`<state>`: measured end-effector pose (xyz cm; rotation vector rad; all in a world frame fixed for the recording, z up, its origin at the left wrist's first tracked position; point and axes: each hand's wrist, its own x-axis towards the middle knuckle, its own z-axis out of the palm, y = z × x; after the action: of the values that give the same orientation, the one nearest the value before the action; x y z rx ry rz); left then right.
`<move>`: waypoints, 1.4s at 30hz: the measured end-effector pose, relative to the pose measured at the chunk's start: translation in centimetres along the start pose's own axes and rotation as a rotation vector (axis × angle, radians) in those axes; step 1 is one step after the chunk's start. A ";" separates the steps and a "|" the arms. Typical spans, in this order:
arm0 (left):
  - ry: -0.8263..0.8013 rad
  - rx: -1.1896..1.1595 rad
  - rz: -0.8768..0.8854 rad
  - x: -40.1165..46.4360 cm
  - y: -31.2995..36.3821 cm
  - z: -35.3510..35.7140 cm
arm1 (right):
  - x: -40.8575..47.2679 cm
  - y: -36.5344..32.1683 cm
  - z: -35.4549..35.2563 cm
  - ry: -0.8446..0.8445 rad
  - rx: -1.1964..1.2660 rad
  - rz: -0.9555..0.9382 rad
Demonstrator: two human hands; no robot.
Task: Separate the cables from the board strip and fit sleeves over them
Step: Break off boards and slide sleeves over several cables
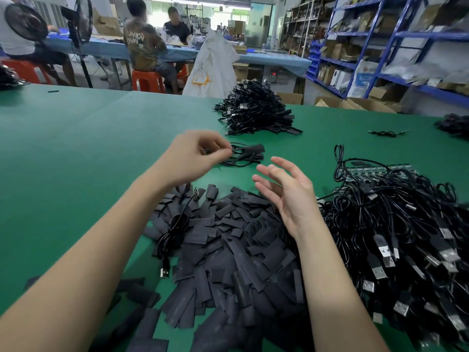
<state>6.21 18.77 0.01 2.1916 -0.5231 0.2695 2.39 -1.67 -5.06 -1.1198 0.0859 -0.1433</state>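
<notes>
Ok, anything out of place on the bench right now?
One coiled USB cable lies on the sleeve pile, apart from the cable heaps. A few sleeves have strayed toward the near edge. Nothing looks damaged.

My left hand point(195, 154) pinches the end of a sleeved cable point(245, 154) lying toward the table's point(76, 138) middle, while my right hand point(286, 196) hovers with fingers spread, holding nothing. Loose black sleeves point(228, 250) are heaped at the near edge, with one coiled cable point(175, 232) on them. Unseparated cables point(396, 224) on green board strips point(368, 171) lie toward the right edge, and a finished pile point(256, 107) sits at the far edge.
</notes>
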 end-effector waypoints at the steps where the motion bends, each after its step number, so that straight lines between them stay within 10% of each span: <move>1: 0.002 0.048 0.024 1.2 0.2 -0.5 | 0.0 0.0 -0.1 0.012 -0.013 0.003; 21: 0.028 0.809 0.069 10.3 -8.9 8.2 | 0.1 0.6 -0.1 -0.015 -0.202 0.043; 34: 0.215 0.126 -0.182 1.8 -4.8 2.9 | 0.0 0.2 0.0 -0.003 -0.255 0.021; 42: 0.135 0.151 -0.304 -2.9 -5.1 1.8 | 0.0 1.0 1.0 -0.076 -0.471 -0.016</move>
<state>6.02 21.03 -5.70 2.3415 -0.0931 0.2976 2.64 -0.33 -5.56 -1.5950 0.0433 -0.0961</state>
